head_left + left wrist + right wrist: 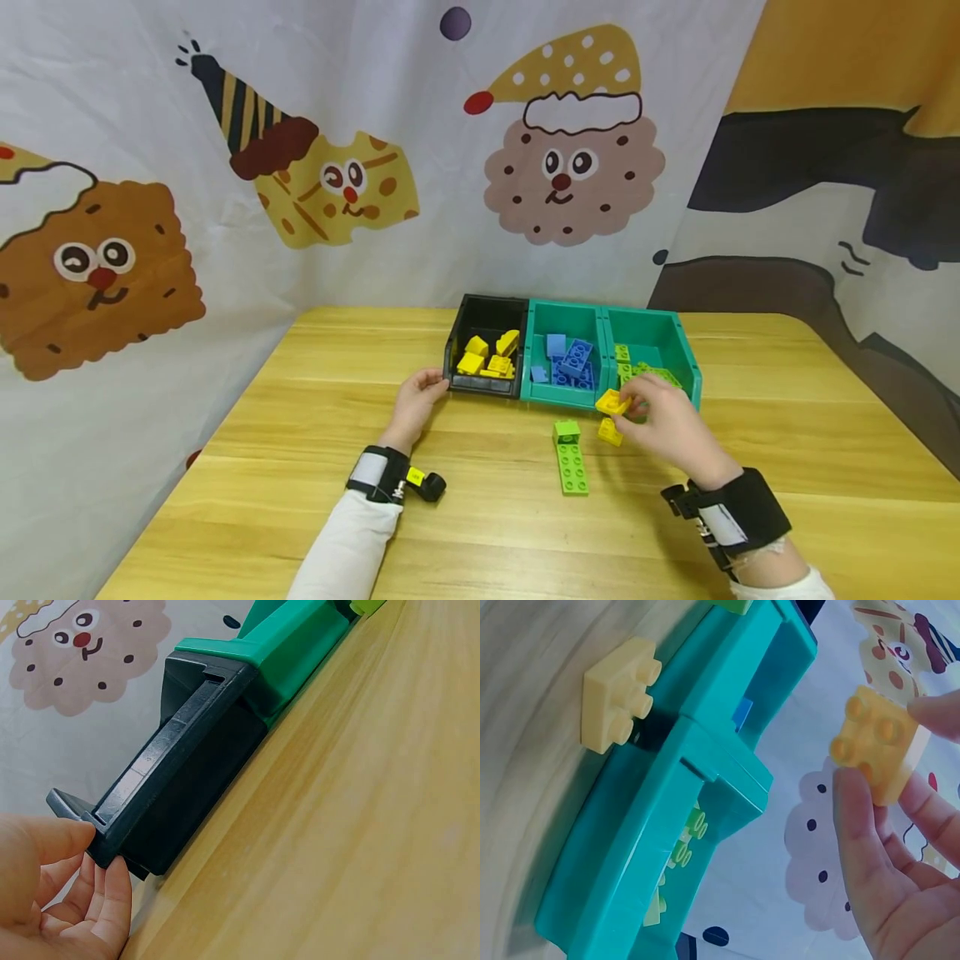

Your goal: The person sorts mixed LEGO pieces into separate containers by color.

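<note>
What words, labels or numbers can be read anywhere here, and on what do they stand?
None can be read.
The backdrop cloth carries only cartoon biscuit faces, no lettering.
The black bin, the two teal bins and the yellow brick pinched by the right hand show no print.
The white patches on the wrist straps look blank.

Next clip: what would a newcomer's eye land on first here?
Three bins in a row at the table's far side: a black bin with yellow bricks, then two teal bins with blue and green ones. The right hand pinches a yellow brick before them; the left hand touches the black bin's corner. Green bricks lie in front.
</note>
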The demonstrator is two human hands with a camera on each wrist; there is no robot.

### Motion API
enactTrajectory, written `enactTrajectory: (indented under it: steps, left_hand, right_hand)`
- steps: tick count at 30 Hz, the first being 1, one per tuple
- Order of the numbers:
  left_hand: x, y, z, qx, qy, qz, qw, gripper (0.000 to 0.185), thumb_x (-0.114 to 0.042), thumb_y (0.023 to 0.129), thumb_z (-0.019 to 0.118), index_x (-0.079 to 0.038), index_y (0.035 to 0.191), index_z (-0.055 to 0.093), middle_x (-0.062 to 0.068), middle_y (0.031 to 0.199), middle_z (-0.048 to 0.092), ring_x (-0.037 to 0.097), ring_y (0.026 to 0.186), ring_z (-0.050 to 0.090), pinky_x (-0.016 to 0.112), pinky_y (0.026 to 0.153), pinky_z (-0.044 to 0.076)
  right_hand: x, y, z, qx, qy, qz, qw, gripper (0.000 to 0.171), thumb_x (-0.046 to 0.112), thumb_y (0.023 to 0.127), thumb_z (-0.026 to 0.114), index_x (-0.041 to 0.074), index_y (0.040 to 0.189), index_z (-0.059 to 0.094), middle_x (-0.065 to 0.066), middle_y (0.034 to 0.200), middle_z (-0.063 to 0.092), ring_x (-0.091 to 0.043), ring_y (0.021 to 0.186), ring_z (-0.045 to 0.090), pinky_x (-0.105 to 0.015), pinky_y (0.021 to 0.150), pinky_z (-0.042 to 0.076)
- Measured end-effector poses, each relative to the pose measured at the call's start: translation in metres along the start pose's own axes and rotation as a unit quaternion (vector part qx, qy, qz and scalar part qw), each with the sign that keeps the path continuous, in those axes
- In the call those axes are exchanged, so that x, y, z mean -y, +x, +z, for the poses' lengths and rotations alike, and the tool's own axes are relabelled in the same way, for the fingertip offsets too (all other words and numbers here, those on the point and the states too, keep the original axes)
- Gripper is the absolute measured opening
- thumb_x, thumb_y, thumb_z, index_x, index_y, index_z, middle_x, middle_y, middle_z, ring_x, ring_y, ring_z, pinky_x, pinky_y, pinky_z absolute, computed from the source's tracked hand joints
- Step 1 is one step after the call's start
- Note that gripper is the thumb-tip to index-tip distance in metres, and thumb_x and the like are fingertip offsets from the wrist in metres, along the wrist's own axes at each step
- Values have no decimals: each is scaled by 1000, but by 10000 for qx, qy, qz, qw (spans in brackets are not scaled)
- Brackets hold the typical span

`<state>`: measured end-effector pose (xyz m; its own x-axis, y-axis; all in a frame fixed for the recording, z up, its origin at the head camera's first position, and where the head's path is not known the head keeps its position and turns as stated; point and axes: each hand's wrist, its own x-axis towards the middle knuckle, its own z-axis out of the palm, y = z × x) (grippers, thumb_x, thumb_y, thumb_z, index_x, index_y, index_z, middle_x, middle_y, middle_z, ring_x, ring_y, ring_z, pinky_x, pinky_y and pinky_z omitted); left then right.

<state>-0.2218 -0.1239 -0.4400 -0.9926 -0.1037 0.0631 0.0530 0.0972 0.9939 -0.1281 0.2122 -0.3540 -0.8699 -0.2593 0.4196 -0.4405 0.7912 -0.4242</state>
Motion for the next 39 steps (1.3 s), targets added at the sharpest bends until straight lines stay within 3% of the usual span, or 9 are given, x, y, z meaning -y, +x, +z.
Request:
enactTrajectory:
  steps: [6, 13, 25, 30, 39]
  left_hand:
    - [0, -1, 0, -13, 68, -44, 10000, 23, -5, 91, 60, 6, 110, 61, 12, 100, 61, 11, 86, 55, 27, 82, 50]
    - [0, 0, 0, -67, 72, -90, 9999, 23, -7, 91, 61, 5, 111, 62, 12, 101, 61, 13, 88, 55, 27, 83, 50]
    - [0, 0, 0, -22, 65, -51, 10000, 23, -5, 91, 60, 6, 112, 61, 13, 101, 61, 13, 89, 55, 30, 84, 50]
    - [0, 0, 0, -29, 27, -49, 10000, 22, -4, 91, 60, 6, 110, 61, 12, 99, 60, 12, 87, 55, 28, 82, 50]
    - [1, 1, 0, 10, -9, -99, 10000, 24, -5, 91, 60, 6, 112, 61, 12, 101, 60, 13, 88, 55, 29, 83, 51]
  right_hand:
    - [7, 9, -1, -37, 16, -52, 10000, 19, 6, 75, 76, 4, 88, 62, -5, 87, 56, -18, 75, 60, -34, 67, 56]
    - [28, 45, 1, -46, 308, -221, 9993, 20, 8, 78, 75, 2, 93, 63, -9, 91, 56, -22, 79, 60, -39, 73, 57]
    - [61, 88, 21, 418, 380, -202, 9982, 19, 13, 82, 71, 3, 97, 63, -11, 97, 56, -25, 85, 60, -37, 76, 54]
    - [62, 96, 41, 632, 79, -179, 9978, 20, 14, 82, 73, 4, 98, 65, -10, 94, 56, -22, 80, 57, -32, 72, 52]
    - [66, 105, 73, 712, -1090, -983, 9866, 22, 7, 82, 72, 1, 102, 66, -11, 93, 54, -19, 71, 55, -27, 68, 53]
